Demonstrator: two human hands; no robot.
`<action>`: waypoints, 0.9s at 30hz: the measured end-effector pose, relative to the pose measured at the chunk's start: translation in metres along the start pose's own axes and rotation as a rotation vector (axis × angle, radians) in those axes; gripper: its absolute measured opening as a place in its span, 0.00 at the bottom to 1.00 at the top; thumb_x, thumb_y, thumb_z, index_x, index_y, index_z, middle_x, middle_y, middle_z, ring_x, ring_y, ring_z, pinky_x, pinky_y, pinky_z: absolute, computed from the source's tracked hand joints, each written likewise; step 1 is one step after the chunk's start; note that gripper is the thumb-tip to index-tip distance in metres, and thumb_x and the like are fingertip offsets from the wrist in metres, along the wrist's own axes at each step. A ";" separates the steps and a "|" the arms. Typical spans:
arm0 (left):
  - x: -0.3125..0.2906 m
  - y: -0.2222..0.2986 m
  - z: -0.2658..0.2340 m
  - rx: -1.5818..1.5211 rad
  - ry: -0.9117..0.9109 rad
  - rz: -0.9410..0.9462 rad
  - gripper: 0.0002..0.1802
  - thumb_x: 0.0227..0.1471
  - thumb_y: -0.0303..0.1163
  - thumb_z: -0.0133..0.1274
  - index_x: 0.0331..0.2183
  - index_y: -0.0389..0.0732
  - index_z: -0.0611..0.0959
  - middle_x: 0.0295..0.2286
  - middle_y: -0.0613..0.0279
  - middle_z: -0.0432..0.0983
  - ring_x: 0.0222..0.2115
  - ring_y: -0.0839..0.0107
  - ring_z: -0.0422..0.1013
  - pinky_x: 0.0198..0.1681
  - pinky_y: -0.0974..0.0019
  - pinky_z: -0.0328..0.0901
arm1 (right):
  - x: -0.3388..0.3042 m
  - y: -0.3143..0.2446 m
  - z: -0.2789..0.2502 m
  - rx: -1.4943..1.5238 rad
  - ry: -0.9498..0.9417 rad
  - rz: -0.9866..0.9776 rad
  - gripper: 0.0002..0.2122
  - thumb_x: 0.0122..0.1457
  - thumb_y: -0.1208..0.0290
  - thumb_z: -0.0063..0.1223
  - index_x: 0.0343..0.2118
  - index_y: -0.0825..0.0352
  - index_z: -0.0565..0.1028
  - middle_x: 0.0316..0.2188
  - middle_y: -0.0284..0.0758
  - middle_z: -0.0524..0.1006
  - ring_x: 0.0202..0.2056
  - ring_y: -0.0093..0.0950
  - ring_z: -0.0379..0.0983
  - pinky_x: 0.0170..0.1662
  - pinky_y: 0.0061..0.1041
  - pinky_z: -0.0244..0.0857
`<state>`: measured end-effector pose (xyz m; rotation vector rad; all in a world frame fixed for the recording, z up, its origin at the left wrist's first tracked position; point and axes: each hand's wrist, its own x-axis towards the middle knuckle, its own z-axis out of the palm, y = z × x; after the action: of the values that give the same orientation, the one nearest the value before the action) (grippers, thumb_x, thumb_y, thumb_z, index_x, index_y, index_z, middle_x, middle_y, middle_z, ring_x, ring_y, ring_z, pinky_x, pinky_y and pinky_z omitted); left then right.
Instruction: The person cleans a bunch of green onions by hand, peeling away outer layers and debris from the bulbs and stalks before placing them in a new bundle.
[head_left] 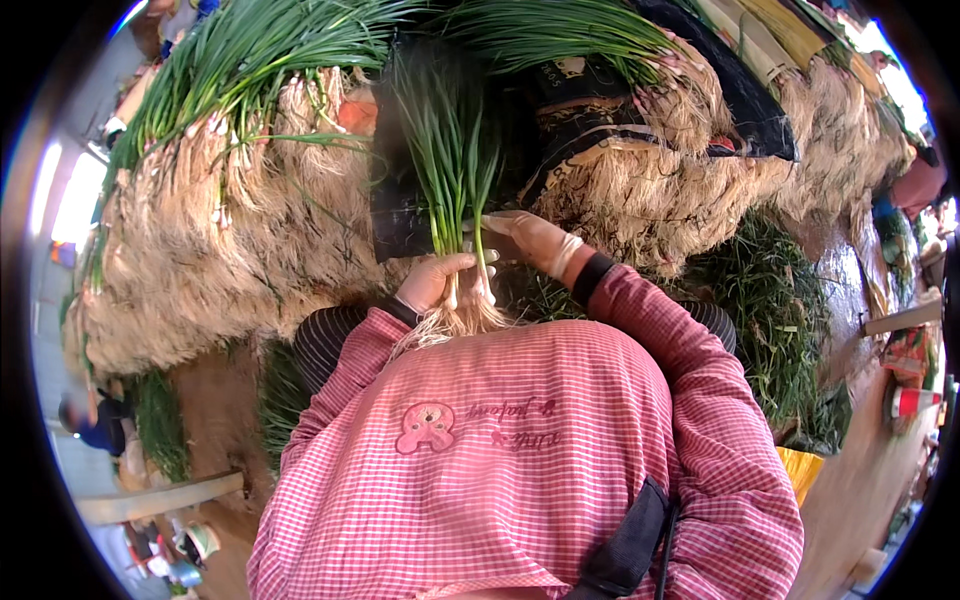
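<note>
A small bunch of green onions (445,165) stands in front of my chest, its leaves pointing away from me and its pale roots (462,322) toward me. My left hand (430,281), in a thin pale glove, is closed around the white lower stalks from the left. From the right, my gloved right hand (532,240) reaches in, its fingertips pinching at the stalks on the bunch's right side. One stalk there stands a little apart from the others. My right palm is turned away, so part of its grip is hidden.
A large heap of green onions (200,220) with matted roots lies at the left; another root-edged heap (650,195) is at the right, partly under black sheeting (755,110). Loose green leaves (765,320) cover the floor at the right. Wooden benches (165,498) stand near both sides.
</note>
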<state>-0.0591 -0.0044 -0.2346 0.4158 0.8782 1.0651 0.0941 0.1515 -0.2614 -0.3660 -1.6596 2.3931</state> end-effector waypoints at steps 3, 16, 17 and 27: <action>-0.004 0.003 0.006 0.034 -0.019 0.074 0.25 0.62 0.42 0.47 0.52 0.34 0.74 0.34 0.62 0.76 0.27 0.79 0.72 0.30 0.72 0.71 | 0.002 -0.004 0.024 0.337 0.194 0.063 0.14 0.67 0.67 0.42 0.47 0.72 0.74 0.41 0.34 0.77 0.37 0.24 0.73 0.42 0.24 0.68; -0.039 0.055 0.044 -0.377 -0.322 0.400 0.27 0.57 0.30 0.54 0.56 0.46 0.65 0.33 0.70 0.69 0.35 0.76 0.67 0.39 0.70 0.66 | -0.102 -0.034 -0.031 -0.813 0.146 -0.097 0.13 0.65 0.63 0.44 0.45 0.65 0.73 0.37 0.36 0.77 0.37 0.28 0.74 0.42 0.25 0.68; -0.039 0.060 0.046 -0.386 -0.402 0.381 0.23 0.57 0.29 0.53 0.53 0.47 0.67 0.34 0.69 0.69 0.35 0.74 0.67 0.40 0.68 0.66 | -0.110 -0.028 -0.031 -1.221 0.090 0.020 0.14 0.65 0.62 0.45 0.48 0.65 0.73 0.39 0.37 0.77 0.39 0.30 0.74 0.44 0.25 0.68; 0.034 0.075 0.048 -0.325 -0.451 0.277 0.29 0.58 0.35 0.50 0.60 0.46 0.65 0.55 0.56 0.67 0.52 0.57 0.66 0.48 0.55 0.68 | -0.076 -0.083 0.044 0.487 -0.016 -0.099 0.23 0.67 0.58 0.43 0.59 0.69 0.63 0.49 0.34 0.73 0.42 0.21 0.74 0.48 0.24 0.70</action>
<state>-0.0583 0.0644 -0.1688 0.4860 0.2437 1.2780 0.1550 0.1179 -0.1623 -0.1748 -1.0153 2.6141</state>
